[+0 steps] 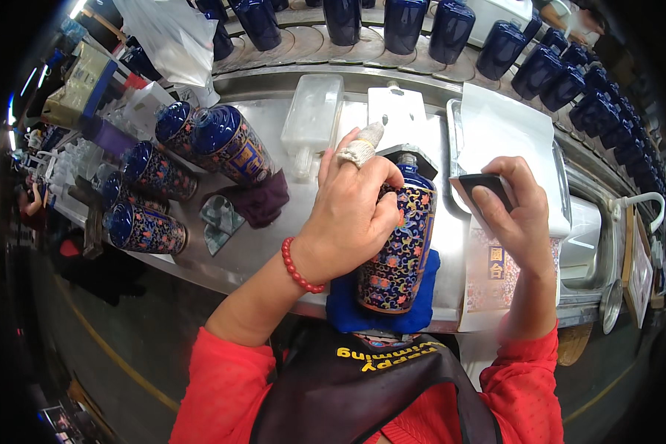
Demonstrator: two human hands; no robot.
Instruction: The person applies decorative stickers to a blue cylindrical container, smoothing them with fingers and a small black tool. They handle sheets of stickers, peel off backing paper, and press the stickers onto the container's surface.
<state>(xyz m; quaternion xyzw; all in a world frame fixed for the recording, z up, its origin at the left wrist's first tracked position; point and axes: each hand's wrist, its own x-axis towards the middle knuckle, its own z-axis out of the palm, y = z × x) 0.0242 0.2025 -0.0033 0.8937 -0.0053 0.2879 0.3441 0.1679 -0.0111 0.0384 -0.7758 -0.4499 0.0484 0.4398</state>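
Observation:
A dark blue bottle (401, 255) with a colourful floral wrap lies tilted on a blue cloth (342, 305), its neck pointing away from me. My left hand (357, 211) is closed on its upper left side, thumb and forefinger against the wrap. One of that hand's fingers wears a pale cloth finger cover (362, 144). To the right of the bottle, my right hand (516, 211) grips a flat, dark-topped scraper (485, 194) with a lighter side, held apart from the bottle. Below that hand sits a printed floral sheet (488, 277).
Several decorated bottles (237, 148) stand at left, near a dark purple cloth (259, 200). A clear rectangular bottle (312, 122) lies behind my left hand. White sheets (507, 137) cover a tray at right, beside a metal basin (581, 237). Plain blue bottles (451, 33) line a conveyor (303, 44) beyond.

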